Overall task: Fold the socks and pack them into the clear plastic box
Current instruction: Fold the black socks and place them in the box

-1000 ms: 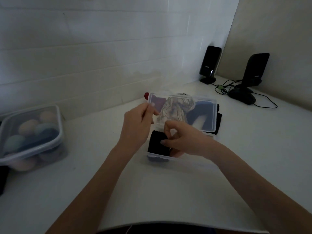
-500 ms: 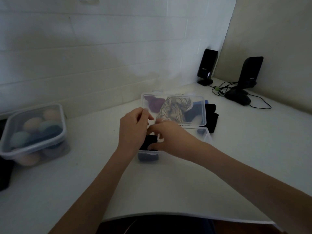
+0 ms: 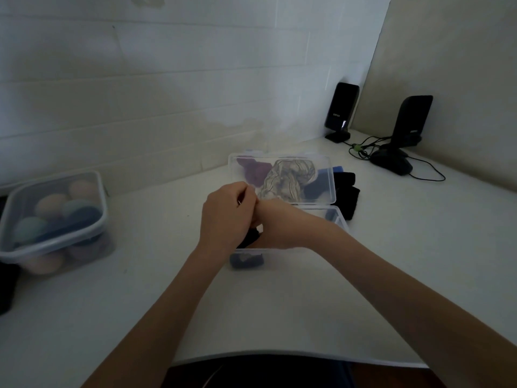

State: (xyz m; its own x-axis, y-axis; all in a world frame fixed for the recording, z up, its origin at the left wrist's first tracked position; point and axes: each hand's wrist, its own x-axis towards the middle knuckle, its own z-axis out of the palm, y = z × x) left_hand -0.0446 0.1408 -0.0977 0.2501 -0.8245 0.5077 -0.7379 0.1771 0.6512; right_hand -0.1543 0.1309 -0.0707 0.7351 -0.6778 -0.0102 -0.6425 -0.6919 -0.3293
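Head view, one item per line of sight: clear plastic box (image 3: 291, 254) at mid-table, its hinged lid (image 3: 282, 179) standing open with unfolded socks (image 3: 285, 180) showing behind it. Left hand (image 3: 226, 217) and right hand (image 3: 275, 226), a second ago pinching a dark folded sock (image 3: 250, 238) above the box, have sunk together into its left end, fingers curled shut on the sock. Judged: this sock is nearly seated. Black socks (image 3: 347, 189) wait beside the lid; a lidded container (image 3: 53, 219) sits well left.

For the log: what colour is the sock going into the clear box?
Black sock, pressed between both hands in the clear box; head view.
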